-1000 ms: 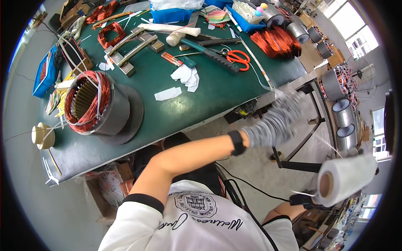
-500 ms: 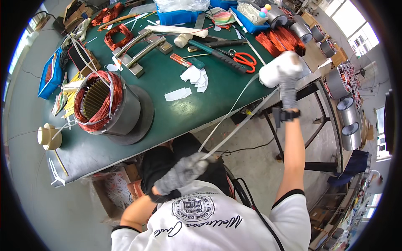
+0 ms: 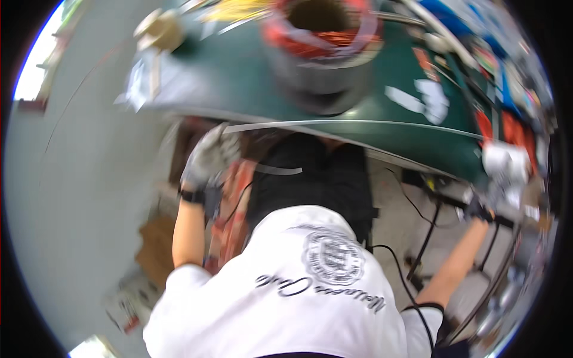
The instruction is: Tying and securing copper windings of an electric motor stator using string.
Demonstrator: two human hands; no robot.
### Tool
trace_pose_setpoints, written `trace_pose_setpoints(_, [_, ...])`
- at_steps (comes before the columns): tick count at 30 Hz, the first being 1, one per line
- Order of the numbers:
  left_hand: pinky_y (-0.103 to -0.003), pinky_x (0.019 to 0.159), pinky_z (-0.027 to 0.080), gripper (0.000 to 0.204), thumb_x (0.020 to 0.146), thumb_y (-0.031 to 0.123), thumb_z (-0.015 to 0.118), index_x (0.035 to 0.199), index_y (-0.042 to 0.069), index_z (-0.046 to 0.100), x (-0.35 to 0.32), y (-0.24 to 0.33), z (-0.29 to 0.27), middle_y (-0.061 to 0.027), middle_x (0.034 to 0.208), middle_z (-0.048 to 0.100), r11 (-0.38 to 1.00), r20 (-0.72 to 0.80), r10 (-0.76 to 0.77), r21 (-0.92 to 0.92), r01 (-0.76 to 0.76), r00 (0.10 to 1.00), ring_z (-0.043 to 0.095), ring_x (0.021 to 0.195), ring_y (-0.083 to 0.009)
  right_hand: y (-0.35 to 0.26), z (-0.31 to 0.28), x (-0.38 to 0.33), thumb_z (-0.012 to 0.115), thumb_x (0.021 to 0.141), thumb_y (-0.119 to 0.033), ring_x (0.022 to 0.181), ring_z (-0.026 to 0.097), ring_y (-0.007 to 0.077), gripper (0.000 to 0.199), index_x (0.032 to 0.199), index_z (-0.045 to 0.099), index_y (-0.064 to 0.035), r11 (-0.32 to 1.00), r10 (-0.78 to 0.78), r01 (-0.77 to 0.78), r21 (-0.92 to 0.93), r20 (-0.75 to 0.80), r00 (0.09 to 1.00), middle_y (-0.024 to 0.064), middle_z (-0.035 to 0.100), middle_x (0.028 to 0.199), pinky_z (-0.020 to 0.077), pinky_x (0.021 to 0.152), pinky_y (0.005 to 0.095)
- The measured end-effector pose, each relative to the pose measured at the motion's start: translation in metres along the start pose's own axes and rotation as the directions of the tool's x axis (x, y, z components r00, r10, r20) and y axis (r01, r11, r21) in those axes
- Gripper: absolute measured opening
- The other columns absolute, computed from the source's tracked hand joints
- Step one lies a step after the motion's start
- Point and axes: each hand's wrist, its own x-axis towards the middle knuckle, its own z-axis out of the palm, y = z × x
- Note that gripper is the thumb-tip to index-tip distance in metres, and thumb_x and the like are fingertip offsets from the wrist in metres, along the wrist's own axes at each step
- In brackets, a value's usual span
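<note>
My gloved left hand (image 3: 212, 156) is closed on a white tape strip (image 3: 358, 122), left of my lap at the table's front edge. A short loose end of the strip hangs below that hand, over my dark trousers. Far to the right, my gloved right hand (image 3: 500, 184) grips the white tape roll (image 3: 506, 160), smeared by motion. Between the hands the strip runs long and nearly straight along the table's front. Just beyond it stands a grey motor stator (image 3: 319, 77) with red copper windings (image 3: 334, 46) around its top opening.
On the green table (image 3: 224, 77), a cream flanged spool (image 3: 160, 31) stands at left and white paper pieces (image 3: 433, 101) lie right of the stator. Blurred tools and copper coils crowd the far right. A black cord (image 3: 397, 268) hangs beside my right side.
The view has swung left, bringing the stator to the middle. My left hand has moved out to the left with the tape, and the stretch between the hands is longer and straighter.
</note>
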Motion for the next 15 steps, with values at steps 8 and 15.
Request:
trace_pose_setpoints(8, [-0.027, 0.055, 0.031, 0.023, 0.086, 0.028, 0.051, 0.072, 0.01, 0.046, -0.042, 0.06, -0.105, 0.0001, 0.064, 0.038, 0.985, 0.04, 0.173, -0.018, -0.173, 0.984, 0.035, 0.057, -0.0137, -0.086, -0.284, 0.117, 0.066, 0.077, -0.023, 0.12, 0.04, 0.0249, 0.066, 0.132, 0.034, -0.0033, 0.954, 0.299, -0.283, -0.102, 0.446, 0.844, 0.0132, 0.038, 0.132, 0.0312, 0.103, 0.0417])
trace_pose_setpoints(15, [-0.026, 0.052, 0.033, 0.021, 0.083, 0.027, 0.052, 0.068, 0.013, 0.047, -0.062, 0.085, -0.125, 0.0032, 0.058, 0.037, 0.992, -0.149, 0.128, 0.016, -0.127, 0.981, 0.037, 0.053, -0.0123, -0.023, -0.226, 0.127, 0.065, 0.076, -0.023, 0.122, 0.038, 0.0252, 0.066, 0.132, 0.034, -0.0036, 0.912, 0.407, -0.349, -0.215, 0.58, 0.706, 0.0132, 0.038, 0.133, 0.0295, 0.104, 0.0419])
